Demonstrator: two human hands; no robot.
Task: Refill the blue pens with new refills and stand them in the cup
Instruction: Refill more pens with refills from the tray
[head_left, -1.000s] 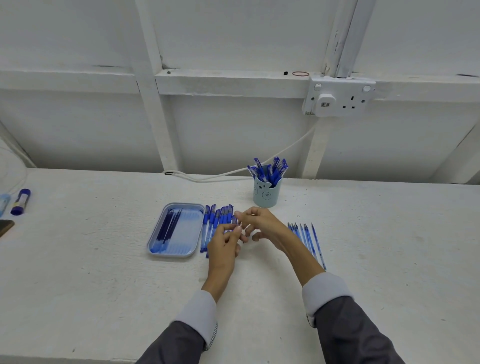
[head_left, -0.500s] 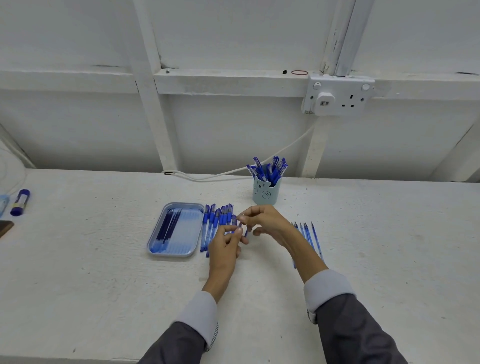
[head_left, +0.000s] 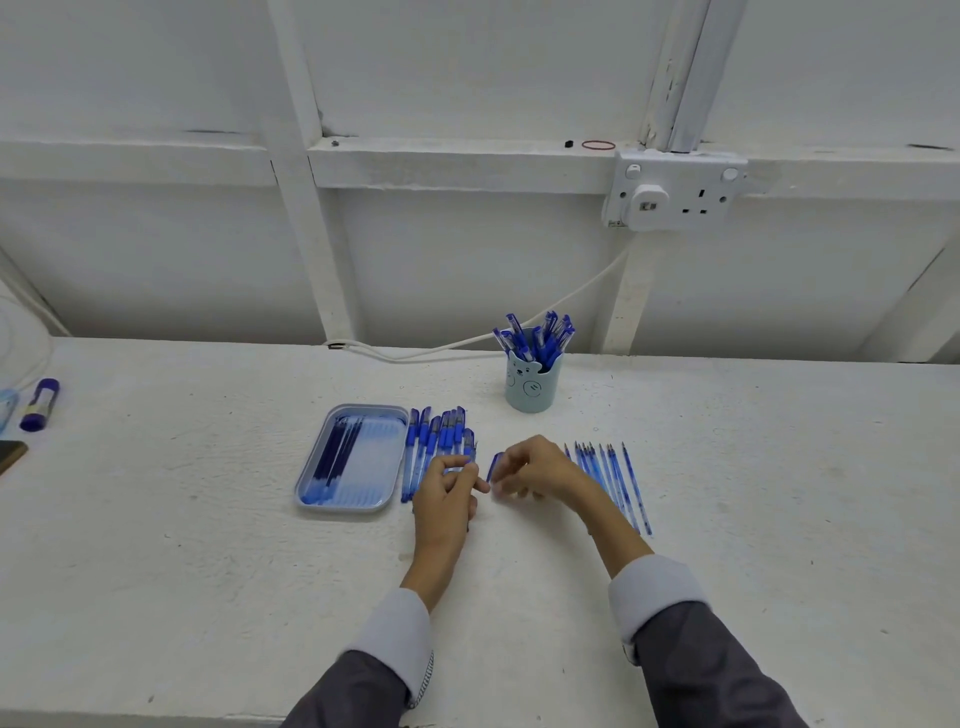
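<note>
**Q.** Blue cap (head_left: 495, 466), centre of figure: who is holding it?

**A.** The right hand (head_left: 537, 470) is pinching it between the thumb and curled fingertips, just beside the left hand (head_left: 445, 486). The left hand is curling its fingers round a pen (head_left: 469, 440), and the palm is hiding most of the barrel.

**Q.** Where is everything lying?

**A.** Taken from the hands, the pen row (head_left: 434, 441) is lying at 11 o'clock and the tray (head_left: 311, 488) at 9. The loose refills (head_left: 615, 478) are at 3, and the cup (head_left: 532, 389), already holding pens, is at 12.

**Q.** How is this step best done?

**A.** The person is probably opening the pen. The cap wants parking close by on the table (head_left: 208, 519), apart from the refills at 3 o'clock. The left hand should be gripping the barrel firmly while the right is working the tip end. Which refills are new cannot be told.
</note>
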